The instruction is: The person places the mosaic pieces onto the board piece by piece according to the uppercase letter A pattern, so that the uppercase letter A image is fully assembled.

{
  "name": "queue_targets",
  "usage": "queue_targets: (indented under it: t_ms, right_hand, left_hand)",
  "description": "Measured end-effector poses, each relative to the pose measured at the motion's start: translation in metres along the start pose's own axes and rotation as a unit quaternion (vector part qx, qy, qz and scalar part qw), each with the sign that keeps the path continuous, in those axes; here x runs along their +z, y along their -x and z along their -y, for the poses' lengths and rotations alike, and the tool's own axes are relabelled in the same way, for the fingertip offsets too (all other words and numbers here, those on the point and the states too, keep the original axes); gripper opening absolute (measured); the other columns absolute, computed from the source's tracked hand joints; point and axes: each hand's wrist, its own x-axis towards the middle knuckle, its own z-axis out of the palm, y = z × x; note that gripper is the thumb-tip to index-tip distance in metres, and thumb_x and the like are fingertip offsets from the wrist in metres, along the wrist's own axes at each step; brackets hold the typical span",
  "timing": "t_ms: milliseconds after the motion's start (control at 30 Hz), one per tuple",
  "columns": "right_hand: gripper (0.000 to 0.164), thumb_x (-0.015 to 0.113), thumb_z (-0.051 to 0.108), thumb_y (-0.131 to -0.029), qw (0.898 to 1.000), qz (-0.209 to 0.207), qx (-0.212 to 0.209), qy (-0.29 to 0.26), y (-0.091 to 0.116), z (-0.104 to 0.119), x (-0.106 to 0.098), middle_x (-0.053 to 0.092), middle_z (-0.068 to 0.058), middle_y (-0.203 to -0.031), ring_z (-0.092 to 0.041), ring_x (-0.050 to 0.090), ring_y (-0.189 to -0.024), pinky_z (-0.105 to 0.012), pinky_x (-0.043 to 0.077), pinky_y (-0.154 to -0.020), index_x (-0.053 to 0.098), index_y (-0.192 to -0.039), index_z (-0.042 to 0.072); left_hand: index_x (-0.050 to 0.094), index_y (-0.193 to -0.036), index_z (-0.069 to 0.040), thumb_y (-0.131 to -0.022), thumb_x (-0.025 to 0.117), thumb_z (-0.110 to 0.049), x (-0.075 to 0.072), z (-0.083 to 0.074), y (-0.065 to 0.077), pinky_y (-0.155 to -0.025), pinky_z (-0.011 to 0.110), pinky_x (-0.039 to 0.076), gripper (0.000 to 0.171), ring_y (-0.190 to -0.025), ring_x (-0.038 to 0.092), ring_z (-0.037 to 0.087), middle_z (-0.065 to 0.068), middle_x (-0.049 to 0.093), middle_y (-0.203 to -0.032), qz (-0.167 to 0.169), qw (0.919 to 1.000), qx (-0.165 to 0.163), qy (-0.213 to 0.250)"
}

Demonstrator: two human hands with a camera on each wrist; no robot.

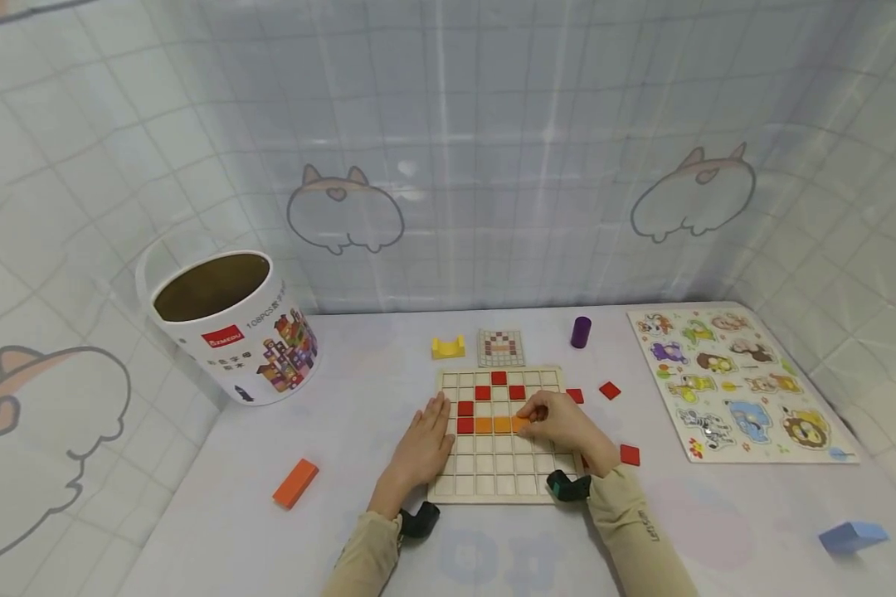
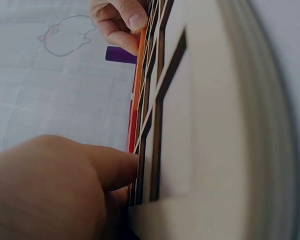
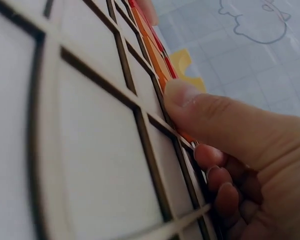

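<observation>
A wooden grid board (image 1: 504,487) lies flat on the table. Several red tiles (image 1: 499,378) fill cells in its upper part, stepping down on the left from a single top tile. To the right of the lowest red tile, two orange tiles (image 1: 493,425) sit side by side in the same row. My right hand (image 1: 563,423) pinches a third orange tile (image 1: 519,424) between thumb and finger at the adjacent cell. On the board's left edge my left hand (image 1: 421,448) rests with straight fingers. The right wrist view shows the right thumb (image 3: 190,100) right at the orange row.
Behind the board lie a pattern card (image 1: 501,348), a yellow block (image 1: 448,347) and a purple cylinder (image 1: 581,332). Loose red tiles (image 1: 610,390) are scattered right of it. An animal puzzle (image 1: 687,406), blue block (image 1: 851,537), orange block (image 1: 295,484) and white bucket (image 1: 231,356) stand farther out.
</observation>
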Motion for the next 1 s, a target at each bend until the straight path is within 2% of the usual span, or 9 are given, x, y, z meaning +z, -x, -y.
queue_targets:
  t_ms: [233,467,633,800,900,1000]
  right_hand:
    - [0.021,0.079,0.015,-0.08,1.0,0.008,-0.001,0.0,0.001,-0.004,-0.004,0.065,-0.002,-0.088,-0.014,0.054,-0.077,-0.02,0.047,-0.068,0.071,-0.099,0.009]
    - [0.026,0.069,0.018,-0.09,0.999,-0.035,0.006,-0.034,0.004,-0.008,-0.018,0.068,-0.006,-0.094,-0.011,0.058,-0.081,-0.021,0.048,-0.072,0.068,-0.113,0.006]
    - [0.029,0.066,0.019,-0.093,0.993,-0.111,0.023,-0.043,0.01,-0.016,-0.037,0.071,-0.012,-0.101,-0.006,0.06,-0.082,-0.021,0.049,-0.074,0.067,-0.117,0.004]
    - [0.03,0.064,0.02,-0.094,0.978,-0.201,0.048,-0.016,0.02,-0.032,-0.057,0.07,-0.016,-0.106,-0.002,0.057,-0.085,-0.018,0.047,-0.073,0.066,-0.119,0.004]
    - [0.035,0.062,0.025,-0.095,0.967,-0.237,0.091,-0.01,0.027,-0.039,-0.067,0.066,-0.016,-0.114,-0.009,0.057,-0.094,-0.017,0.046,-0.073,0.063,-0.124,0.005]
    - [0.043,0.06,0.032,-0.096,0.957,-0.256,0.135,-0.017,0.032,-0.044,-0.073,0.062,-0.017,-0.123,-0.02,0.056,-0.105,-0.018,0.045,-0.076,0.059,-0.13,0.006]
  left_hand:
    - [0.026,-0.149,0.008,-0.1,0.044,-0.018,0.002,0.0,0.001,-0.119,0.054,0.022,0.058,-0.148,0.022,0.038,0.023,0.021,-0.159,-0.003,1.0,0.002,0.003]
    - [0.026,-0.149,0.008,-0.1,0.044,-0.018,0.002,0.0,0.002,-0.119,0.054,0.022,0.058,-0.148,0.022,0.038,0.023,0.021,-0.159,-0.004,1.0,0.0,0.003]
    - [0.026,-0.149,0.008,-0.1,0.044,-0.018,0.002,-0.001,0.002,-0.119,0.054,0.021,0.058,-0.148,0.022,0.038,0.022,0.021,-0.159,-0.005,1.0,-0.002,0.003]
    - [0.026,-0.15,0.007,-0.1,0.043,-0.018,0.002,-0.001,0.001,-0.12,0.054,0.021,0.058,-0.148,0.021,0.038,0.022,0.021,-0.16,-0.006,1.0,-0.005,0.004]
    - [0.026,-0.149,0.007,-0.1,0.044,-0.018,0.001,-0.001,0.001,-0.119,0.054,0.021,0.058,-0.148,0.022,0.038,0.022,0.021,-0.159,-0.007,1.0,-0.004,0.004]
    - [0.026,-0.149,0.008,-0.1,0.044,-0.017,0.0,-0.001,0.002,-0.119,0.054,0.022,0.058,-0.147,0.022,0.039,0.023,0.022,-0.159,-0.009,1.0,-0.003,0.003]
